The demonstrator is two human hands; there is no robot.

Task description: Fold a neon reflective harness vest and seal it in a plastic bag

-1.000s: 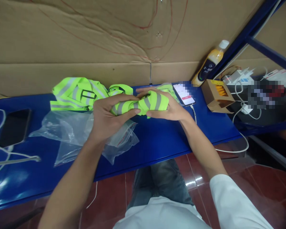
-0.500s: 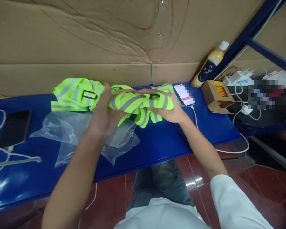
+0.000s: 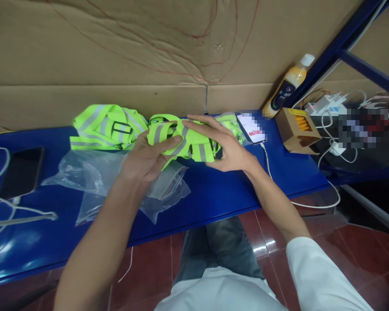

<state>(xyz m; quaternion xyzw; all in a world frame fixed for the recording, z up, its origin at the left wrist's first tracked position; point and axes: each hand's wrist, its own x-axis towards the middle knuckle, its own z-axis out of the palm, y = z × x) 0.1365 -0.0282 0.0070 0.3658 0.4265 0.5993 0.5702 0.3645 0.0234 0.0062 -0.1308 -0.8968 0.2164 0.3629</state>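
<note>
My left hand point(image 3: 145, 157) and right hand point(image 3: 228, 149) both gripped a bunched neon-yellow fabric vest w/ grey reflective stripes point(image 3: 188, 140), held just above the glossy blue metal bench point(image 3: 220, 190), near its back edge. Left thumb lay on top of the bundle. Right fingers point(image 3: 201, 125) lay flat over it, thumb below.

To the left, a second neon-yellow striped vest, folded point(image 3: 106, 127), lay on the bench by the brown cardboard wall point(image 3: 84, 56). Crumpled clear plastic zip bags point(image 3: 94, 177) lay under my left wrist.

Far left: black phone, screen dark point(image 3: 22, 172), w/ white cables point(image 3: 19, 214).

Right of the bundle: a lit phone point(image 3: 251, 128) on a charging lead, then a small open brown cardboard box point(image 3: 296, 129) and an orange drink bottle w/ white cap point(image 3: 287, 86) leaning by the blue steel rack post point(image 3: 335, 48).

Below the bench edge: glossy dark red floor tiles point(image 3: 343, 242).
</note>
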